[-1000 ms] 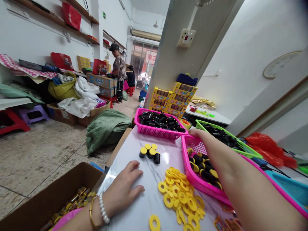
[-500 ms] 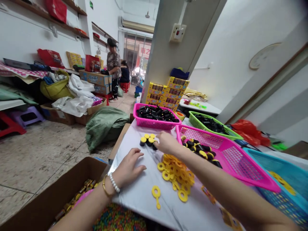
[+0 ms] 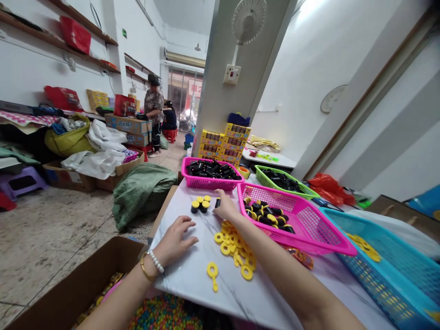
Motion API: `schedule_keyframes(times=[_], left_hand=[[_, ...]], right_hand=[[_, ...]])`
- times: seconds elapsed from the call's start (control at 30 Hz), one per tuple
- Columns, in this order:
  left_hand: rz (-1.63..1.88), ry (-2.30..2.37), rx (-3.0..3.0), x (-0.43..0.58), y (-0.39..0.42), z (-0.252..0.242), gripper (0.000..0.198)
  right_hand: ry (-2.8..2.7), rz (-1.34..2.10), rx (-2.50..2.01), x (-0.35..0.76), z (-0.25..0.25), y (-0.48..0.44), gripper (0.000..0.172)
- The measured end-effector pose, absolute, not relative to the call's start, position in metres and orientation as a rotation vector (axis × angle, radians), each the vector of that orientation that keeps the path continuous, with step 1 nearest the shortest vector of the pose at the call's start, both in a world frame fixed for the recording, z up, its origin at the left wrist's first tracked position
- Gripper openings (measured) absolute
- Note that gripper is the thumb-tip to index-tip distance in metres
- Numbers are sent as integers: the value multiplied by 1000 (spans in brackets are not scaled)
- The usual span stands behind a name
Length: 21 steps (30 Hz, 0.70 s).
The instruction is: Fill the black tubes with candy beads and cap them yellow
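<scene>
My right hand (image 3: 226, 207) is closed with a small black bottle (image 3: 217, 202) between thumb and fingers, just right of a cluster of black bottles with yellow caps (image 3: 200, 204) standing upright on the white tabletop (image 3: 172, 275). Whether the held bottle has a cap is hard to see. Fingers apart and holding nothing, my left hand (image 3: 178, 239) hovers by the table's left edge, nearer to me than the cluster. Below my right forearm lies a pile of yellow ring-shaped pieces with short handles (image 3: 237, 247). One yellow ring piece (image 3: 212, 274) lies alone closer to me.
A pink basket of black bottles (image 3: 211, 184) stands behind, another pink basket (image 3: 316, 229) holding yellow-capped bottles to the right. Beyond are a green basket (image 3: 285, 189) and a blue basket (image 3: 385, 275). A cardboard box (image 3: 79, 279) and colourful beads (image 3: 165, 314) sit below the table edge.
My right hand has drawn a bottle away from the cluster, opening a gap to its right. My left hand keeps about the same pose. The camera view has turned slightly right and up.
</scene>
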<state>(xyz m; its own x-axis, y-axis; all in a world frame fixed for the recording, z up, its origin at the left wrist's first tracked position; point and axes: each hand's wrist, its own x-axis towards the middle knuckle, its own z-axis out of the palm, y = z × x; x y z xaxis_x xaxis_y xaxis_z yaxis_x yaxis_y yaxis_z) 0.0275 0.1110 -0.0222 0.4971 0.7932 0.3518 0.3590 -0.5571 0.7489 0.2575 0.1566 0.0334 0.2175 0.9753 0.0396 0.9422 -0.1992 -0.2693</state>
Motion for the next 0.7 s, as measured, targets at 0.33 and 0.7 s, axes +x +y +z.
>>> schedule_keyframes(times=[0.33, 0.7], left_hand=[[883, 966, 2190, 26, 112, -24, 36], [858, 967, 2260, 23, 113, -28, 34]], right_hand=[[-1804, 138, -2225, 253, 27, 150, 36], [-2136, -28, -2013, 251, 111, 92, 41]])
